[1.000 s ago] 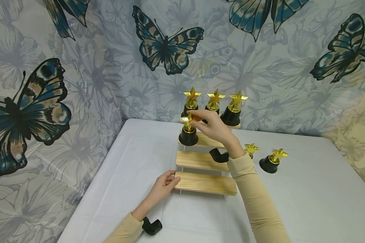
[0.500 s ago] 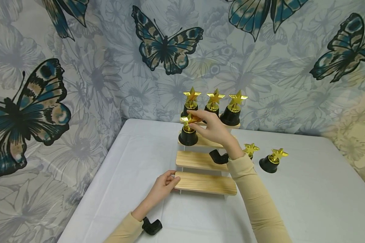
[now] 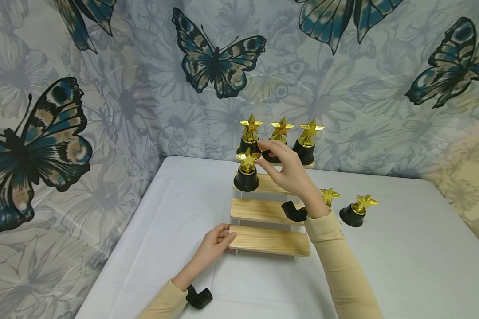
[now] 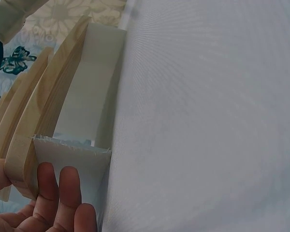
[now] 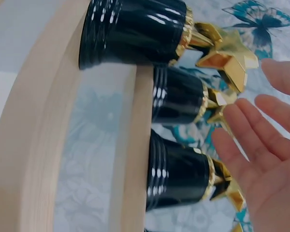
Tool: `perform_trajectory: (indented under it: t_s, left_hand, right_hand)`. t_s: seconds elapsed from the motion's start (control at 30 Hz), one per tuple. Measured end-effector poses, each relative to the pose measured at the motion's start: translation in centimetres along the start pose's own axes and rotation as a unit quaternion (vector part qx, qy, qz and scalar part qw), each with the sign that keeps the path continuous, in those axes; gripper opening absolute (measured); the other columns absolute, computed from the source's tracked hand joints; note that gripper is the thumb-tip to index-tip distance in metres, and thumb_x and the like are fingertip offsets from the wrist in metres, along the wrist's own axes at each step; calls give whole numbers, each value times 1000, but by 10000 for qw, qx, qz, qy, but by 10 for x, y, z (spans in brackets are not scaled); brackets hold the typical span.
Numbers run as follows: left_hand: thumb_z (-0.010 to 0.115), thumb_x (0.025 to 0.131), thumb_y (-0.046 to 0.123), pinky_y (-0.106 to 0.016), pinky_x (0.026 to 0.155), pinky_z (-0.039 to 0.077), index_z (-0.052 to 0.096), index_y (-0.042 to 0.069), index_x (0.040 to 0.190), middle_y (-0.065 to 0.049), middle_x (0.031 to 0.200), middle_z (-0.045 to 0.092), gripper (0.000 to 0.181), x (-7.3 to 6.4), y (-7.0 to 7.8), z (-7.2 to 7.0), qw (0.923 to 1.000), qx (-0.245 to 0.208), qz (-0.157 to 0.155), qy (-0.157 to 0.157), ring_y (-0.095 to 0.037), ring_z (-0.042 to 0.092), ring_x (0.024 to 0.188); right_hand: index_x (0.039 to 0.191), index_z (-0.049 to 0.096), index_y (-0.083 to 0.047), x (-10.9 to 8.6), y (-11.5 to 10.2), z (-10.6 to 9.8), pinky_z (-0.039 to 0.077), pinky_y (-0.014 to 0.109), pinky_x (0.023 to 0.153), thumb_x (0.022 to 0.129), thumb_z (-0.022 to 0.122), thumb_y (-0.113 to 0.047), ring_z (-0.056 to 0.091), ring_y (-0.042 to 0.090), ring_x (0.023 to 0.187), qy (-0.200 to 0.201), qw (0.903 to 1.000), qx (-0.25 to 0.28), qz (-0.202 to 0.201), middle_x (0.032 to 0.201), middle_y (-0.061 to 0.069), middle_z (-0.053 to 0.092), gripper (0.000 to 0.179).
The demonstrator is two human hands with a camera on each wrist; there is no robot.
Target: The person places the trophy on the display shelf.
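Note:
A star trophy point(image 3: 246, 179) with a black base and gold star stands upright at the left end of the second step from the top of a wooden tiered stand point(image 3: 269, 239). My right hand point(image 3: 290, 173) is just right of its star, fingers extended and holding nothing. In the right wrist view that trophy point(image 5: 135, 31) is nearest, its star by the thumb tip. My left hand point(image 3: 213, 243) grips the left end of the lowest step; in the left wrist view the thumb lies on the board point(image 4: 43, 106) and the fingers point(image 4: 47, 186) reach by the white support.
Three more star trophies point(image 3: 310, 130) line the top step, the middle one partly behind my right hand. On the white table point(image 3: 415, 248), right of the stand, are two others, one upright trophy point(image 3: 353, 215) and one partly hidden by the right forearm. A butterfly-print cloth point(image 3: 219, 66) hangs behind.
My right hand has let go of the trophy's star and drawn back slightly to the right. The trophy stays on its step, and the left hand has not moved.

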State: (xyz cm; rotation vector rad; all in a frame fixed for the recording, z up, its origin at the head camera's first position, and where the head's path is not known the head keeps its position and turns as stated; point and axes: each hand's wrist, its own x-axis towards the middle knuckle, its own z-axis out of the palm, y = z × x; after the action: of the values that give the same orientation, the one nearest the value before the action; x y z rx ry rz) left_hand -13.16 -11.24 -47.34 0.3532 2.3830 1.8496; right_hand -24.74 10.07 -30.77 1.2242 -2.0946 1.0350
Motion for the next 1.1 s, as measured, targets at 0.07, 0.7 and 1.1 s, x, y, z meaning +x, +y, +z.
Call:
perform_trajectory:
  t_s: [0.07, 0.7, 1.1]
  left_hand:
    - [55, 95, 24, -28, 59, 50, 47, -12, 122, -8, 82, 64, 45, 0, 0, 0, 10000, 45, 0, 25, -14, 62, 65]
    - [54, 95, 26, -26, 58, 47, 47, -10, 124, -7, 82, 64, 47, -1, 0, -1, 9999, 117, -34, 13, -17, 62, 66]
    - [55, 95, 25, -28, 57, 47, 47, -10, 124, -8, 82, 65, 46, 0, 0, 1, 10000, 27, -35, -5, -18, 62, 66]
  right_hand:
    - [123, 56, 1, -2, 0, -3, 46, 36, 83, 83, 67, 2, 55, 24, 105, 150, 9999, -15, -69, 113, 14, 58, 41]
    - [112, 62, 4, -44, 3, -47, 44, 30, 81, 80, 64, 14, 58, 26, 96, 815, 9955, -442, 179, 111, 15, 62, 34]
    - [110, 64, 4, -86, 18, -77, 43, 21, 83, 74, 65, 20, 57, 21, 98, 1182, 9862, -895, 734, 105, 16, 63, 39]
